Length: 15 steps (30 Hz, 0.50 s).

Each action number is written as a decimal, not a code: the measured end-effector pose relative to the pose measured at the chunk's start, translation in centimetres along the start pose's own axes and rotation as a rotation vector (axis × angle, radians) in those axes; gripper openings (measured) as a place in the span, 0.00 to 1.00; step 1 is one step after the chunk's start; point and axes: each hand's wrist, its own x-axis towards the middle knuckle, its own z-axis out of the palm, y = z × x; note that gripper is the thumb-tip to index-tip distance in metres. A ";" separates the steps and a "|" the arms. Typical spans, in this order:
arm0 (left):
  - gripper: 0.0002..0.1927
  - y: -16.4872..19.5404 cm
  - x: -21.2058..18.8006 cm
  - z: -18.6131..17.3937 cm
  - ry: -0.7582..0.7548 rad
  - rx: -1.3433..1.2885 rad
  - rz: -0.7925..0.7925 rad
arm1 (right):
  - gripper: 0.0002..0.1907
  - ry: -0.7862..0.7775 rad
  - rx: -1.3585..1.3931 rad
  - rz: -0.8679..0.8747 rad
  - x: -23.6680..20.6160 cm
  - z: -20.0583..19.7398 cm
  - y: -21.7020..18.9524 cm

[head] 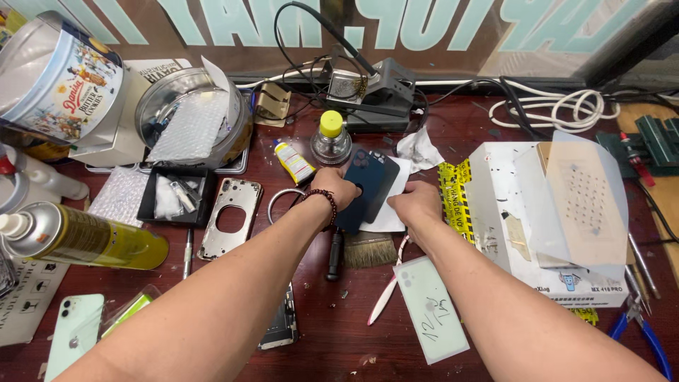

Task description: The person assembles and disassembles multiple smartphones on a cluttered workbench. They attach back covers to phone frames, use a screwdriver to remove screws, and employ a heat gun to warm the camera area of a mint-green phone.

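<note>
My left hand (332, 189), with a dark bead bracelet on the wrist, grips a dark blue phone back cover (362, 185) and holds it tilted above the red-brown bench. My right hand (417, 205) is curled shut beside the cover's lower right edge, over a white sheet (396, 212). I cannot tell whether the right hand holds anything. A flat brush (368, 249) and a black-handled tool (334, 256) lie just below the hands.
A pale green glass panel (431, 308) and a white spudger (385, 293) lie near my right forearm. A white box (544, 219) stands at right, blue pliers (647, 339) beyond it. A metal phone frame (230, 216), spray can (85, 237), tins, glue tube (293, 161) and yellow-capped bottle (330, 138) crowd the left and back.
</note>
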 end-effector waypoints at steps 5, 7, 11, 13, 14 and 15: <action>0.22 0.0 -1.8 -0.7 -0.147 -0.586 -0.082 | 0.11 -0.251 0.443 0.009 -0.4 -2.2 0.1; 0.16 0.2 -3.3 -1.4 -0.264 -0.774 -0.138 | 0.10 -0.352 0.552 0.030 -1.4 -3.5 -0.1; 0.12 0.2 -6.9 -3.2 -0.400 -1.029 -0.164 | 0.10 -0.557 0.865 0.147 -4.1 -4.1 -1.0; 0.12 0.0 -8.8 -3.8 -0.401 -1.126 -0.097 | 0.11 -0.652 0.925 0.128 -5.2 -3.5 -1.7; 0.13 0.0 -9.7 -4.2 -0.396 -1.178 -0.065 | 0.11 -0.708 0.931 0.085 -5.7 -3.1 -1.9; 0.13 0.1 -10.4 -4.7 -0.248 -1.097 -0.067 | 0.11 -0.767 0.934 0.040 -6.0 -2.5 -2.3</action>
